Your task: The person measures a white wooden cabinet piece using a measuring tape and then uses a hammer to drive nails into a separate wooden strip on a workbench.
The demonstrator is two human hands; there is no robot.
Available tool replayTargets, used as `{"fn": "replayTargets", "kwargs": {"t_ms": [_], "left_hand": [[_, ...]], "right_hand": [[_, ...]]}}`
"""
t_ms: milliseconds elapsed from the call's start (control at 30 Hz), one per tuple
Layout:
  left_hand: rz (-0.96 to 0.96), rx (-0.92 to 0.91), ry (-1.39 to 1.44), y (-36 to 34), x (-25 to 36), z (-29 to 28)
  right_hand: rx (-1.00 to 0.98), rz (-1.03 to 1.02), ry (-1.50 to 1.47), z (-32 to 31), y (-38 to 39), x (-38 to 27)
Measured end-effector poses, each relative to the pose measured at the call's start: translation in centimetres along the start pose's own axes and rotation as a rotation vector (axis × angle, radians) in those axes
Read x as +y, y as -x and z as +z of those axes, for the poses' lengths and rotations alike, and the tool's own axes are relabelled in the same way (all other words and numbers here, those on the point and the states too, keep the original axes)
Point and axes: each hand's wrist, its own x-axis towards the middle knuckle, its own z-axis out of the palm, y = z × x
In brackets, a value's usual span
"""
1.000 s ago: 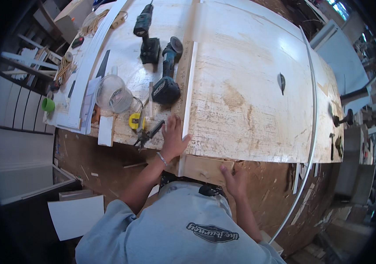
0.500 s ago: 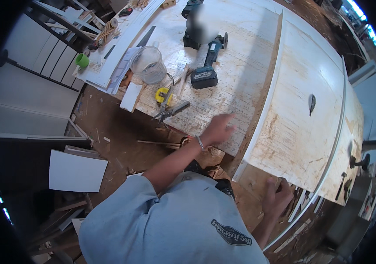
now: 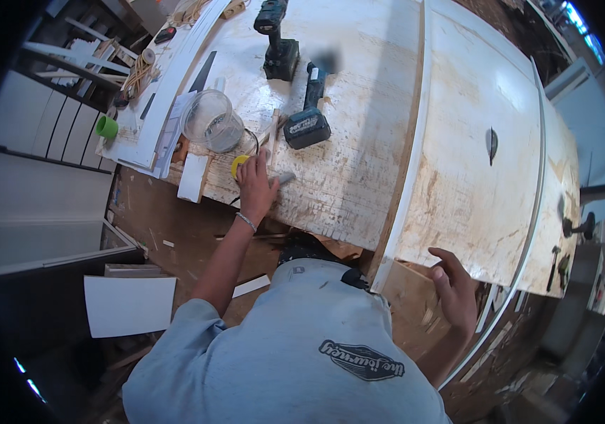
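Note:
My left hand [image 3: 256, 184] reaches onto the near left part of the worktable [image 3: 352, 191], fingers loosely bent and apart over a yellow tape measure [image 3: 238, 165] and a partly hidden grey hand tool [image 3: 284, 177]. Around it are a clear plastic tub [image 3: 210, 120], a thin wood offcut [image 3: 274, 134] and a cordless grinder [image 3: 307, 127], its head blurred. My right hand [image 3: 451, 290] hovers at the front edge, fingers apart and empty, near a long white-edged strip [image 3: 405, 198] and a wooden piece [image 3: 405, 275] below the edge.
A cordless drill [image 3: 281, 56], white strips [image 3: 168, 113] and a green cup [image 3: 106, 127] are further back and left. A dark blade [image 3: 492, 145], a long thin strip [image 3: 532, 212] and a hammer [image 3: 553, 268] lie right. Panels [image 3: 129, 304] and offcuts stand or lie below.
My left hand has moved left and away from me, from the long strip to the tape measure and tools. My right hand has let go of the wooden piece and risen from it.

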Motion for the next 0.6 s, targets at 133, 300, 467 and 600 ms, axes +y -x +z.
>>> {"fn": "replayTargets", "kwargs": {"t_ms": [133, 300, 467, 600], "left_hand": [[0.068, -0.067, 0.381, -0.5, 0.3, 0.9], [0.152, -0.145, 0.528, -1.1, 7.2, 1.3], [0.288, -0.11, 0.677, -2.5, 14.1, -2.2], [0.431, 0.041, 0.795, -3.3, 16.1, -5.6]], "right_hand": [[-0.14, -0.083, -0.382, -0.4, -6.4, 1.4], [-0.267, -0.12, -0.471, 3.0, -13.3, 2.6], [-0.53, -0.049, -0.487, 6.3, -16.6, 2.5], [-0.671, 0.196, -0.679, 8.8, -18.9, 3.3]]}}
